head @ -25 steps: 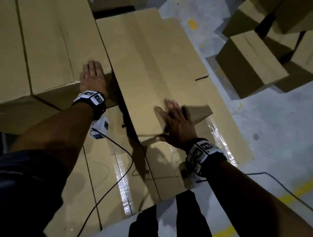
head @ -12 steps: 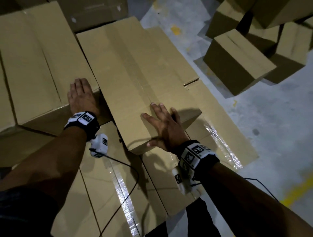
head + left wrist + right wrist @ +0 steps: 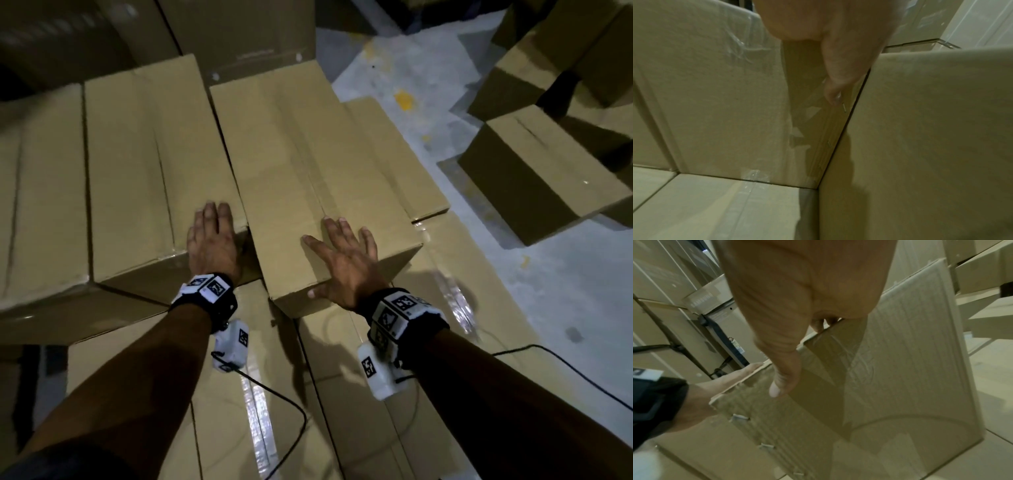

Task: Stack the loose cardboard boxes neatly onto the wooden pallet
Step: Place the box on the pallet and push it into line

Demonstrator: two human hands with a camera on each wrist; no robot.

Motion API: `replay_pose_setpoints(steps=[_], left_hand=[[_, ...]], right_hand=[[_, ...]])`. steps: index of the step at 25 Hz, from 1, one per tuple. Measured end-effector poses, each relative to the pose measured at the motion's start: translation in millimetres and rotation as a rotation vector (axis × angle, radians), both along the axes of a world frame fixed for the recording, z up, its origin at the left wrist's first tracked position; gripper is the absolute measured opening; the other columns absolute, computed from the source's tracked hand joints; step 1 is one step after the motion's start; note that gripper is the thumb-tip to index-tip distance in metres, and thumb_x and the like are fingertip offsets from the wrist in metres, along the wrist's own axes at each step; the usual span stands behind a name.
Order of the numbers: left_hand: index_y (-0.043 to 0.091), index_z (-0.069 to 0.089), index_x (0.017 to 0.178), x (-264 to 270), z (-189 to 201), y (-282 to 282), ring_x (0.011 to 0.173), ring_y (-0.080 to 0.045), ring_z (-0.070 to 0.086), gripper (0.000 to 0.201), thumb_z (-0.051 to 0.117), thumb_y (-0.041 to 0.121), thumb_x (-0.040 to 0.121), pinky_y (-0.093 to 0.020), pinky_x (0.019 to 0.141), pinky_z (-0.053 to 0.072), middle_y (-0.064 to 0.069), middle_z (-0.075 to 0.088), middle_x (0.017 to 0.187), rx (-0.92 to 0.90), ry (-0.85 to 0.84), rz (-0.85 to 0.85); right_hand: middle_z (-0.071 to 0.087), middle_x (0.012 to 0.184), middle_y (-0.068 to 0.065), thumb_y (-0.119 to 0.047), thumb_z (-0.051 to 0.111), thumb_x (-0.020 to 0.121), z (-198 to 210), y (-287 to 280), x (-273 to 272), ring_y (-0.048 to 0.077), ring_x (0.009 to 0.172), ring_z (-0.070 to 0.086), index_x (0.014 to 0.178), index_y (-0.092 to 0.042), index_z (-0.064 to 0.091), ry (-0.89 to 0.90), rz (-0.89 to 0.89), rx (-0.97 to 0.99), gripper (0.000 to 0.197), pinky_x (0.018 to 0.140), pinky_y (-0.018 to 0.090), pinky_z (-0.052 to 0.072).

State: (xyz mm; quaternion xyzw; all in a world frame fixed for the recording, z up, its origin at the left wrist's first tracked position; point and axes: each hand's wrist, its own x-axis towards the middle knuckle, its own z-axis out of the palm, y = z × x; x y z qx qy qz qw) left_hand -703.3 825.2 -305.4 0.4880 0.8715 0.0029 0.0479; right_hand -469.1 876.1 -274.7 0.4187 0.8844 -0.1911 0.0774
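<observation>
1. Two hands rest flat, fingers straight, holding nothing: left hand (image 3: 213,244) on the near corner of the left box (image 3: 144,178), right hand (image 3: 344,262) on the near end of the right box (image 3: 318,185), thumb over its edge.
2. Since a second ago the right box has swung from skewed to parallel, closing the gap between them.
3. Both sit on the lower layer (image 3: 346,394); the pallet is hidden.
4. Placement looks nearly done; loose boxes (image 3: 534,171) wait far right on the floor.

Dim light throughout; glare streaks the tape (image 3: 255,407) on the near boxes, hard shadows fall beside both arms, the far-left corner blurs, and wrist views look soft, perhaps motion-smeared.
</observation>
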Motion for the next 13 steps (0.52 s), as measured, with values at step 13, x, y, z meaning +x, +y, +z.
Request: replay_pose_setpoints(steps=[13], left_hand=[[0.029,-0.008,0.157,-4,4,-1,0.152,-0.028,-0.006,0.115,0.077,0.031,0.08,-0.045,0.122,0.006,-0.006,-0.012,0.166,-0.064,-0.099,0.008]], right_hand=[[-0.008,0.169,0.0,-0.055,0.071,0.084,6,77,-55,0.023,0.155,-0.011,0.157,-0.043,0.018,0.027,0.048,-0.002,0.09,0.12,0.052,-0.006]])
